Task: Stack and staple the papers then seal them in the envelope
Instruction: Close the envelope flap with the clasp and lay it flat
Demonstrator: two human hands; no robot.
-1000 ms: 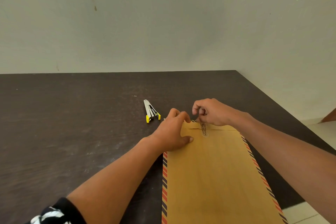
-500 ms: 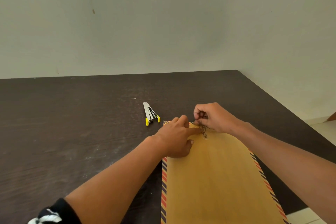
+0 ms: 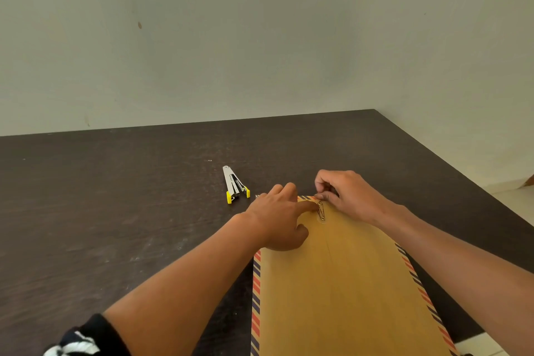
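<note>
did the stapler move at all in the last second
No. The stapler lies at the same angle and the same gap from the pale speck on the table behind it; the slight shift in frame is the camera's.

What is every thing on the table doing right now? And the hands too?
envelope: lying flat on the table, far end clipped
paper clip: on the envelope's far edge
stapler: lying on the table, untouched
left hand: pressing the envelope beside the paper clip
right hand: pinching the paper clip's top
</note>
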